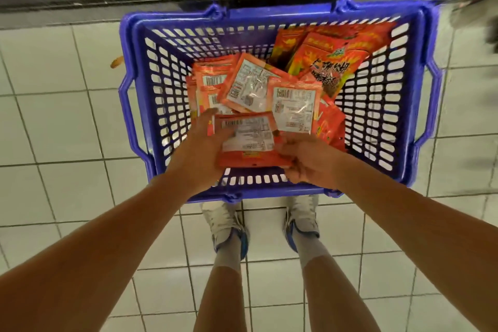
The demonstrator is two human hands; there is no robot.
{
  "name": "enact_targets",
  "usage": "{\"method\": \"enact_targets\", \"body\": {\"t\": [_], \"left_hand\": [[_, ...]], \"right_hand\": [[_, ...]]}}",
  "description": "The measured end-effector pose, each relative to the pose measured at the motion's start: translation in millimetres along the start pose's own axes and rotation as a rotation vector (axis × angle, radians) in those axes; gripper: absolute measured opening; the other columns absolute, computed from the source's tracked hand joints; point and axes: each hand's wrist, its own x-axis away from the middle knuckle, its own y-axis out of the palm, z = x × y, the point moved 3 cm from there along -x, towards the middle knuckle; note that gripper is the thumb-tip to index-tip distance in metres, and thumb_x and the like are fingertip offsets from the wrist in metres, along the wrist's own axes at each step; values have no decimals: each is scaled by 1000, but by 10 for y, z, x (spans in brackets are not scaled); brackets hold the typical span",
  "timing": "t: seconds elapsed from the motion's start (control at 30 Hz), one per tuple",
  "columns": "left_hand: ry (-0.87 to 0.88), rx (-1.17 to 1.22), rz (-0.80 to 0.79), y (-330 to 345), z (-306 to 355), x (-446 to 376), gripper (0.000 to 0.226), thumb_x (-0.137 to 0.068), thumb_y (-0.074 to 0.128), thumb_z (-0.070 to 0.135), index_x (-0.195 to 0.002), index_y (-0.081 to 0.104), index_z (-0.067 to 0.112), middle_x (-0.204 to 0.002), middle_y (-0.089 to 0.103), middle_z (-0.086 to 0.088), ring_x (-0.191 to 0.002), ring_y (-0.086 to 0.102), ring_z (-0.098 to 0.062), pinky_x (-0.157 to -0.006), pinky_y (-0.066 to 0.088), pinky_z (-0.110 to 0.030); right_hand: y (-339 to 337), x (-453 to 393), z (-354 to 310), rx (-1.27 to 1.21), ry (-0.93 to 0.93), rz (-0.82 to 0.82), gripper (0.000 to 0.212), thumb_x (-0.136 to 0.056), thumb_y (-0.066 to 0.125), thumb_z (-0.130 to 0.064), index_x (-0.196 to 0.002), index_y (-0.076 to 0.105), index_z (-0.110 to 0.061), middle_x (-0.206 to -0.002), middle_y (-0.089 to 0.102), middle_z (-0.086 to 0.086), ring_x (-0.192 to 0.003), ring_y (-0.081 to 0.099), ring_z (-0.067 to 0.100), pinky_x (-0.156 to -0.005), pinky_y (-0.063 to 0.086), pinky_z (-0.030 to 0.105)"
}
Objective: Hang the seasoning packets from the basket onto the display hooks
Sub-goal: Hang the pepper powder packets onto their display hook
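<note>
Hiding their fingertips, both hands (pixel 204 148) hold one packet (pixel 249 140) over the basket (pixel 140 94).

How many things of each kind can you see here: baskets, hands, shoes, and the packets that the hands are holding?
Blue basket: 1
Hands: 2, the left hand and the right hand
Shoes: 2
Packets held by the hands: at least 1 stack, exact count hidden
Loose packets in the basket: too overlapped to count
Total countable: 6

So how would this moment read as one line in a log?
stage: picking | both hands grip seasoning packet | over blue basket | hooks: unseen
</note>
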Motion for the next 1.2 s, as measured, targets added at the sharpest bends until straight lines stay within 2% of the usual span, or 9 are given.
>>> {"method": "enact_targets", "body": {"t": [0.2, 0.3, 0.43, 0.5, 0.63, 0.73, 0.9, 1.0, 1.2], "left_hand": [[-131, 58, 54, 83, -24, -16, 37, -103, 49, 35, -133, 64, 18, -90, 67, -2, -72, 62, -15, -61, 48, -20], [-290, 165, 111, 126, -103, -21, 33, -101, 56, 35, -121, 70, 12, -70, 61, 4, -52, 48, 2, -42, 33, -8], [-413, 310, 114, 168, -112, 77, 29, -100, 60, 29, -115, 70, 7, -63, 60, 10, -39, 57, -2, -36, 34, -8], [-452, 293, 136, 97, -109, 130, 29, -100, 59, 30, -108, 71, 5, -60, 60, 6, -41, 58, -7, -37, 35, -11], [-525, 330, 179, -128, -64, 234, 31, -100, 56, 28, -116, 68, 4, -81, 72, -9, -62, 68, -26, -51, 56, -34], [-561, 387, 230, -299, 24, 360, 32, -98, 58, 25, -122, 65, 5, -100, 72, -11, -82, 70, -31, -69, 62, -42], [-507, 508, 264, -606, 329, 622, 37, -98, 59, 20, -135, 55, 17, -107, 64, 5, -84, 63, -5, -58, 48, -15], [-569, 624, 278, -817, 506, 748, 29, -97, 57, 15, -125, 62, 13, -114, 70, -4, -100, 68, -23, -65, 56, -25], [-510, 972, 387, -1560, 1139, 1124, 19, -98, 63, 28, -111, 73, 18, -99, 78, 0, -87, 76, -21, -78, 63, -42]], "right_hand": [[-684, -227, -165, 371, -201, 753, 26, -96, 64, -29, -118, 59, -15, -107, 70, 5, -92, 70, 24, -75, 60, 40], [-786, -451, -93, 363, -126, 722, 41, -91, 69, -20, -130, 56, -16, -117, 69, 4, -103, 68, 25, -89, 57, 40], [-632, -460, -80, 370, -310, 805, 55, -89, 70, -15, -139, 46, -19, -108, 62, -9, -96, 66, 14, -67, 50, 17], [-491, -325, -126, 282, -482, 701, 53, -93, 65, -6, -139, 50, -26, -107, 58, -22, -92, 62, 0, -66, 53, 9], [-252, 122, -218, 143, -398, 407, 26, -95, 59, -9, -97, 76, -28, -109, 74, 4, -91, 74, 29, -82, 62, 50], [-154, 536, -388, 226, -403, 226, 27, -82, 68, -13, -107, 73, -20, -94, 79, 2, -86, 76, 26, -74, 64, 43], [-70, 1132, -739, 929, -718, 569, 9, -86, 77, -21, -94, 80, -18, -69, 68, -13, -72, 71, 22, -69, 52, 31], [25, 1542, -949, 1103, -854, 684, 24, -90, 74, -41, -89, 83, -18, -53, 60, -9, -54, 57, 19, -54, 38, 22], [296, 2692, -1417, 865, -994, 699, 9, -83, 78, -31, -76, 79, -26, -75, 70, -5, -81, 68, 23, -73, 53, 34]]}}
